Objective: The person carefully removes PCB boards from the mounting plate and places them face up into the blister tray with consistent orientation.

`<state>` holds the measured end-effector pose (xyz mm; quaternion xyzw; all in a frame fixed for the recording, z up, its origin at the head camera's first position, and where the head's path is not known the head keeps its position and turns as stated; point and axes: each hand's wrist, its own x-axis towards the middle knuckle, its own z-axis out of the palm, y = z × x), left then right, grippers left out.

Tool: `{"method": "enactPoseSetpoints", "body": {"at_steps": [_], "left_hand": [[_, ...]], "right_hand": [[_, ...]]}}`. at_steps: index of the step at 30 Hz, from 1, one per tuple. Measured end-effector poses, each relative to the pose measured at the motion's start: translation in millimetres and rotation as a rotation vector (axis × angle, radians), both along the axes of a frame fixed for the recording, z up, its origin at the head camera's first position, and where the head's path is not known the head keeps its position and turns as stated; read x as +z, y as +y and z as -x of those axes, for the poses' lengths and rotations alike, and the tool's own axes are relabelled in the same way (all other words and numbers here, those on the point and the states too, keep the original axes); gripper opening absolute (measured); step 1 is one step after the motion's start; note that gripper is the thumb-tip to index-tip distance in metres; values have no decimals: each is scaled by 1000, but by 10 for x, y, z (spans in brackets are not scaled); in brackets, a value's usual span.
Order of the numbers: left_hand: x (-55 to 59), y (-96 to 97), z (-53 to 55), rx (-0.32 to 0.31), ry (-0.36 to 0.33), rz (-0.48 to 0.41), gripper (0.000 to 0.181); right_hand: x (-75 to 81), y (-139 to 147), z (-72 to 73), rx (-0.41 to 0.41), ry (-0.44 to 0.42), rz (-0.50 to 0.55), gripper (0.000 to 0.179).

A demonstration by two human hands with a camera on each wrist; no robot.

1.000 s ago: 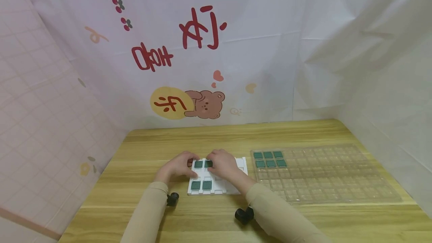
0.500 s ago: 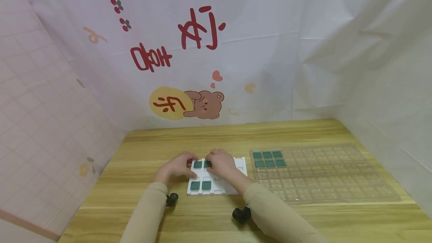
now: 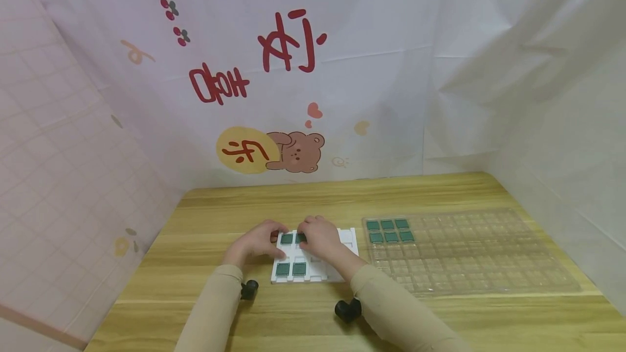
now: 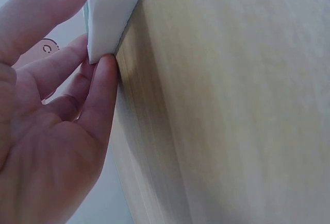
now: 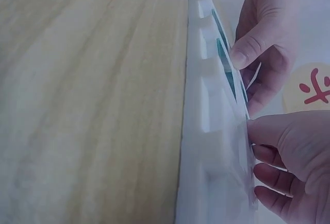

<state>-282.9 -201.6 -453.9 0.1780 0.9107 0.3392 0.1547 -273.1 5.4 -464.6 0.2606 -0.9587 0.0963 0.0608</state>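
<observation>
The white tray (image 3: 318,269) lies on the counter (image 3: 293,316), set in from its left and front edges. A narrow strip of wood separates it from the clear plastic tray (image 3: 474,254), which extends to near the counter's right edge. Counter surface continues in front of and behind both trays.

The left hand (image 3: 258,239) grips the white tray's left edge, fingers and thumb bent about it. The right hand (image 3: 323,237) is over the back row, fingers at the second green circuit board (image 3: 300,238); whether they pinch it cannot be told.

The left wrist view shows fingertips against a tray corner, hidden in the head view. The right wrist view shows the notched side wall.

White tray contents visible: two boards in the back row, two in front. Clear tray: six green boards (image 3: 391,237), two rows of three, back-left corner.
</observation>
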Motion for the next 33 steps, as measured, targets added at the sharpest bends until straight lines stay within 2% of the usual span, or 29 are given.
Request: {"method": "enactPoseSetpoints", "body": {"at_steps": [17,23,33], "left_hand": [[-12,-5,17,3,-5,9,59],[-20,-11,12,-3,4,16,59],[-18,5,18,26,-11,8,58]], "right_hand": [[27,15,93,33,-101,41,26],[55,30,92,53,-110,50,26],[92,44,90,68,-111,68,24]]}}
